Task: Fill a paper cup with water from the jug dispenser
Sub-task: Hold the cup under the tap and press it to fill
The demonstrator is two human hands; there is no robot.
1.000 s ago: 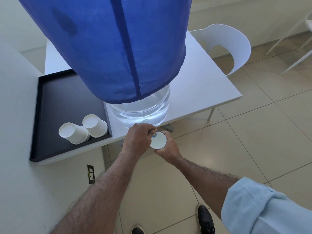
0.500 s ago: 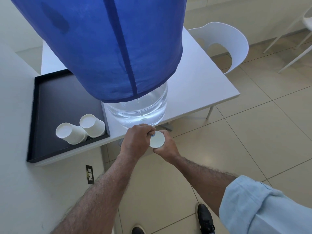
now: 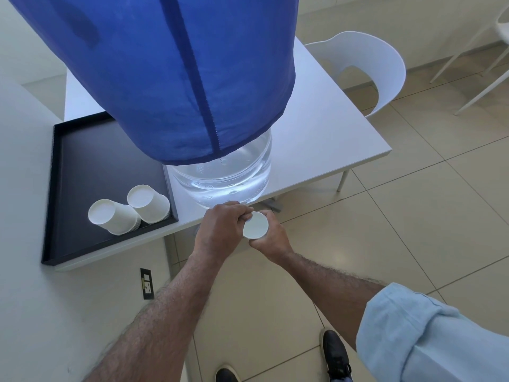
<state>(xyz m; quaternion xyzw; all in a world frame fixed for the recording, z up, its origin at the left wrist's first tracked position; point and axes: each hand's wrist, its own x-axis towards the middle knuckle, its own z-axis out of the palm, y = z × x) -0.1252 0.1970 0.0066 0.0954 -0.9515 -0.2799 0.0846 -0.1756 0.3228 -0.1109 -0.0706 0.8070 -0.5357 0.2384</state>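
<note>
2 hands at the tap, filling step.
Right hand (image 3: pixel 271 239) gripping paper cup (image 3: pixel 255 225); left hand (image 3: pixel 221 228) pinching tap (hidden) at 12 o'clock; next, shut off once full.

Both forearms are bare and hairy right down to the wrists. Behind the right hand (image 3: pixel 271 238), up past the elbow, a pale blue sleeve (image 3: pixel 429 337) of soft, creased cloth is rolled into a thick cuff. The left hand (image 3: pixel 220 230) has no sleeve in sight behind it. Below the hands, two dark shoes (image 3: pixel 337 357) show, one with a light sole edge.
</note>
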